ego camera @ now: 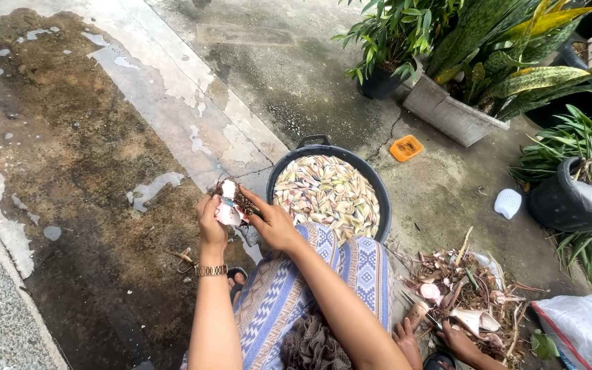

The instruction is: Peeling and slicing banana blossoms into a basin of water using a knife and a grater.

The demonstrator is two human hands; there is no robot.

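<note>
Left hand (212, 218) and right hand (273, 223) both closed on pale pink-white bulb (229, 207), stripping it, held at 9 o'clock of black basin (381, 199). Basin nearly full of peeled pieces; scrap pile (467, 291) at 4 o'clock, co-worker's hand (455, 337) there. Work looks well along.

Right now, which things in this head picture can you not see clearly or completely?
- Pale root piece: the left hand and right hand cover much of it, so its full shape is hidden.
- Black basin: the patterned cloth hides its near rim.
- Another person's hands: cut off by the bottom edge.
- Small tool beside them: too small to identify.
</note>
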